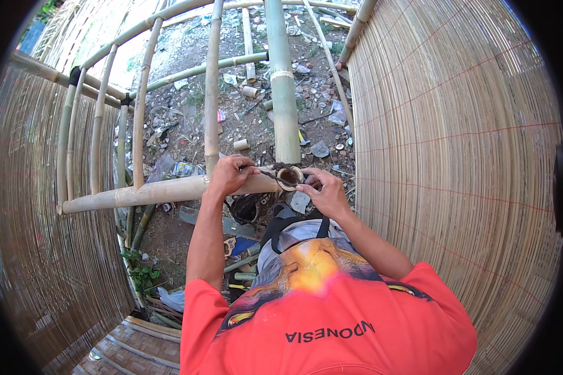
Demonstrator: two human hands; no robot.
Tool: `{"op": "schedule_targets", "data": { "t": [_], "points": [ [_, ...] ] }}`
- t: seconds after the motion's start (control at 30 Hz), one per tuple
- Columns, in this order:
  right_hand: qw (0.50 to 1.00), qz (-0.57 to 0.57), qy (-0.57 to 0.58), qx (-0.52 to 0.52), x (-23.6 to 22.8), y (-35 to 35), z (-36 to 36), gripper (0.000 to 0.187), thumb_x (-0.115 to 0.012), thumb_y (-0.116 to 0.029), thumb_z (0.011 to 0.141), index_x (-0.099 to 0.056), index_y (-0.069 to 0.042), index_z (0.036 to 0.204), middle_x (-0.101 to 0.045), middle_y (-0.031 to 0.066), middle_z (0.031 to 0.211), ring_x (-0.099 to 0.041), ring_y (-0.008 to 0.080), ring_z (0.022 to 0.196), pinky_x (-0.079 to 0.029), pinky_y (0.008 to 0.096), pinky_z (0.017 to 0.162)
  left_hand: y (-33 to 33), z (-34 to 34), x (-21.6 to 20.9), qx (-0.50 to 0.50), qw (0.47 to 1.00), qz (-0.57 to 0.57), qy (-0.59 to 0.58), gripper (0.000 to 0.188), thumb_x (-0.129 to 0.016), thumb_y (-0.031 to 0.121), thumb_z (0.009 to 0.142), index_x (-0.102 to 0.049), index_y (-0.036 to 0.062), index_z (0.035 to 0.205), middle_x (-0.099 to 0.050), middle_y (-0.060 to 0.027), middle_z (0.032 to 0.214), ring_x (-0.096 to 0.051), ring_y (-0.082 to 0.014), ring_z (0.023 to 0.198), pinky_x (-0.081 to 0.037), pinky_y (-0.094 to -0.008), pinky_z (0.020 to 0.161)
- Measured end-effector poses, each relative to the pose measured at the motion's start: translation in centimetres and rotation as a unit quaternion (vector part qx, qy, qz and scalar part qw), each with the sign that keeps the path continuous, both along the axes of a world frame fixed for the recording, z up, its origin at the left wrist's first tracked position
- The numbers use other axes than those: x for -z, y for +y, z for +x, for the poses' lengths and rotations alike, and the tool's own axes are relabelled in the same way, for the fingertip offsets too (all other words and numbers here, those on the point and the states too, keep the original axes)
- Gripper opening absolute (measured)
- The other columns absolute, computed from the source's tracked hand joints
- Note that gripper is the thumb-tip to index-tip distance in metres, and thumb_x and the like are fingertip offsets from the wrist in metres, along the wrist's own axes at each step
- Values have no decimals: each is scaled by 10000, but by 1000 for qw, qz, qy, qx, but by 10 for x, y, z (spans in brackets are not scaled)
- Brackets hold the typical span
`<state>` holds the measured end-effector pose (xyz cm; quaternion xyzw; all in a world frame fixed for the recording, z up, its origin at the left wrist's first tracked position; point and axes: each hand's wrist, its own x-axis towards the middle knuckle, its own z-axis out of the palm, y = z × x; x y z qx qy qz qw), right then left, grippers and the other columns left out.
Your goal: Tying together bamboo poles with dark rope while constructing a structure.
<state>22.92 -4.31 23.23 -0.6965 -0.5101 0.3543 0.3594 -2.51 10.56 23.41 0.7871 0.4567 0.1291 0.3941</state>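
Observation:
A dark, twisted fibre cord lies across a bamboo joint. Here a hollow bamboo end faces up between my hands, beside a pale horizontal bamboo pole and a thick green bamboo pole. My left hand rests over the horizontal pole, its thumb and finger pinching the cord left of the hollow end. On the other side, my right hand is closed, fingertips at the rim where the cord appears to run into them. Its grip is partly hidden by the curled fingers.
Upright bamboo bars rise from the horizontal pole. A woven bamboo screen stands close on the right, another screen on the left. Below lies littered ground, with bamboo offcuts and a dark bag. A slatted bamboo surface is at lower left.

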Motion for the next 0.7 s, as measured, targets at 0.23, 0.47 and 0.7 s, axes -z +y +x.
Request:
{"op": "schedule_targets", "data": {
  "t": [0.23,0.47,0.7],
  "points": [
    [995,-21,47,-85,-2,3,16,495,-857,-134,785,-711,-69,1253,-706,119,940,-696,240,809,-560,362,774,17,11,25,0,998,-56,10,200,-826,179,836,-788,20,951,-768,-126,892,-721,-217,825,-544,-357,765],
    [987,9,8,-162,1,6,29,476,-850,-160,820,-711,-82,1269,-700,105,961,-683,202,796,-561,327,713,20,9,35,-13,995,-97,16,217,-829,204,832,-799,39,968,-769,-116,883,-718,-195,828,-544,-350,777],
    [979,123,-65,-146,-9,21,22,321,-770,-124,853,-739,-69,1168,-693,122,933,-660,325,905,-538,412,822,25,20,24,-36,985,-148,83,257,-854,268,807,-812,76,973,-771,-104,875,-716,-208,812,-545,-361,780]
  ]
}}
